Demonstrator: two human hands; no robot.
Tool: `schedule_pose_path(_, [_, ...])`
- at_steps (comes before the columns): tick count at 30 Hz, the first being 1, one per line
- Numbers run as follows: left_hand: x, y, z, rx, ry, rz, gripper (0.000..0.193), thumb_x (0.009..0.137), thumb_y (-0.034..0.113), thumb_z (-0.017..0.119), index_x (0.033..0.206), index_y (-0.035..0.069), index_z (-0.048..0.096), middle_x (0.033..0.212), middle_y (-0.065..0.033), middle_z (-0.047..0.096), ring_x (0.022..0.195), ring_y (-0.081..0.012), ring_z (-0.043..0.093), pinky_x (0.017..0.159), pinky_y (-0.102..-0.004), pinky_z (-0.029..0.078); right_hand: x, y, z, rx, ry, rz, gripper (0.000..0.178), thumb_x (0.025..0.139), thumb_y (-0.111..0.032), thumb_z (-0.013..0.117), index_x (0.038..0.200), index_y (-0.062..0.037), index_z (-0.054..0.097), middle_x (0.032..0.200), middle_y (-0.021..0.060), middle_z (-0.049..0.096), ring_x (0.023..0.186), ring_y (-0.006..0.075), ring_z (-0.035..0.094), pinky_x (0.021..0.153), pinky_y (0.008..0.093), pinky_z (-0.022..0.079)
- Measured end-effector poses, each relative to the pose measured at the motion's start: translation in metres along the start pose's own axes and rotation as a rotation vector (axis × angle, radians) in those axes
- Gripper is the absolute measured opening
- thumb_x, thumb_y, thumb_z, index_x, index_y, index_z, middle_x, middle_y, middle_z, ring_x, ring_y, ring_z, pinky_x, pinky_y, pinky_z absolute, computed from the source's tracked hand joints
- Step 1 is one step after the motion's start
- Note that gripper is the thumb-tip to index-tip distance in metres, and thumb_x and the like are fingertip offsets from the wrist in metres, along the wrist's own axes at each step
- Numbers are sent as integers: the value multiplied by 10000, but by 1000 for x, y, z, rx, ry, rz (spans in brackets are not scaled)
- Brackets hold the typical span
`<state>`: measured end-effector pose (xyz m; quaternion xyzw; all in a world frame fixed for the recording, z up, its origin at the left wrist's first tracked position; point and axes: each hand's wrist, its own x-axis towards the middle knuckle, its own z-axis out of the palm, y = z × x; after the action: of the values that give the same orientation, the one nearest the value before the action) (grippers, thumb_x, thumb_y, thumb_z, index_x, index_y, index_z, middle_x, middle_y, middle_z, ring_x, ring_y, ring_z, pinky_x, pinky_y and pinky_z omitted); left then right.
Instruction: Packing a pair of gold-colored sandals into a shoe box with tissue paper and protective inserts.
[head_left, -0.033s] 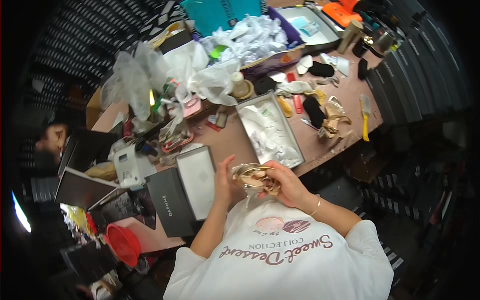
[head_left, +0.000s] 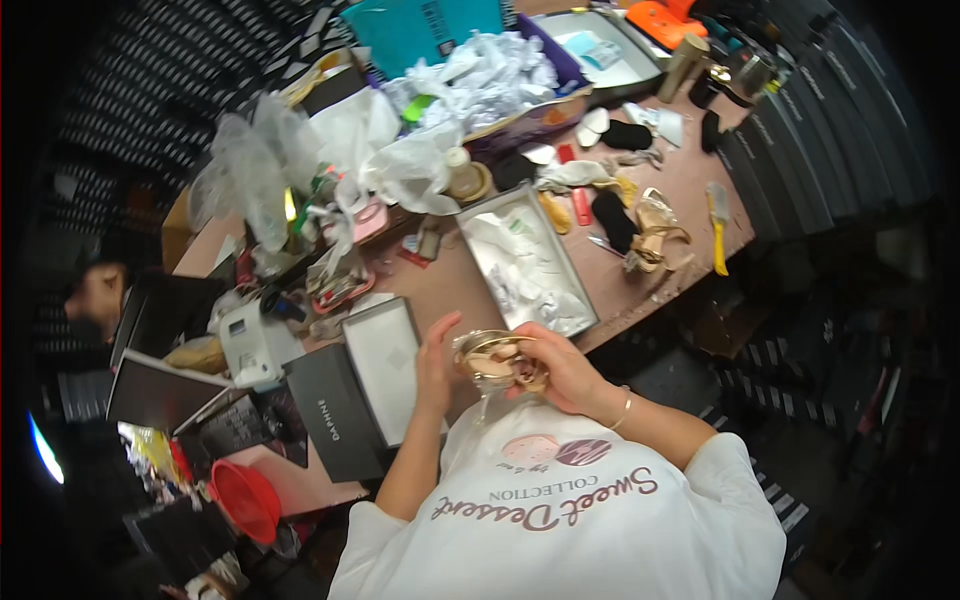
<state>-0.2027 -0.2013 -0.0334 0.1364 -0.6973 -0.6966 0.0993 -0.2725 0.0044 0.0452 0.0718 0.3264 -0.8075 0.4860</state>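
My right hand [head_left: 563, 368] grips a gold strappy sandal [head_left: 487, 362] close to my chest, its beige insole facing up. Clear plastic film [head_left: 490, 385] clings to the sandal's near side. On the sandal's other side, my left hand [head_left: 435, 365] is raised with its fingers stretched out, holding nothing. A second gold sandal [head_left: 652, 238] lies on the table to the right, beside a black pad [head_left: 615, 220]. Just beyond my hands is an open shoe box [head_left: 578, 295] with white crumpled paper inside.
At the left, a black lid [head_left: 332, 420] and a pale-lined tray [head_left: 385, 365] lie near a white device [head_left: 255, 345] and a red bowl [head_left: 245, 500]. A yellow-handled brush [head_left: 719, 240] rests near the right edge. Stacked grey boxes [head_left: 800, 150] stand beyond it. Crumpled paper fills a purple box [head_left: 540, 115].
The whole view has shifted slightly, so the table's things appear a little farther left. My hands keep the same pose around the sandal.
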Motion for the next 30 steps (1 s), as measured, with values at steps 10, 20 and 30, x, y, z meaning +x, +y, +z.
schedule_pose_path(10, [0, 41, 4, -99, -494, -345, 264, 896, 181, 669, 1077, 0, 607, 1020, -44, 639, 953, -109, 586, 870, -264, 464, -3, 4, -31, -811, -70, -238, 344, 973, -262, 538, 1228, -39, 481, 925, 57, 614, 821, 119, 603, 709, 278, 515])
schedule_pose_path(20, [-4, 52, 0, -169, -188, -117, 73, 949, 108, 592, 953, 35, 583, 966, -56, 661, 871, -112, 603, 821, -277, 484, -35, -102, -207, -1733, 944, -487, 697, 710, -57, 740, 1345, -69, 453, 1345, 193, 460, 1241, 382, 452, 1026, 423, 400])
schedule_pose_path(30, [-5, 9, -6, 845, -319, 108, 270, 814, 115, 689, 1047, -9, 633, 1081, -181, 627, 1042, -328, 583, 877, -377, 459, 8, -119, -263, -1699, 698, -810, 534, 722, 53, 673, 1229, -74, 565, 1300, 161, 520, 1205, 369, 487, 1029, 406, 399])
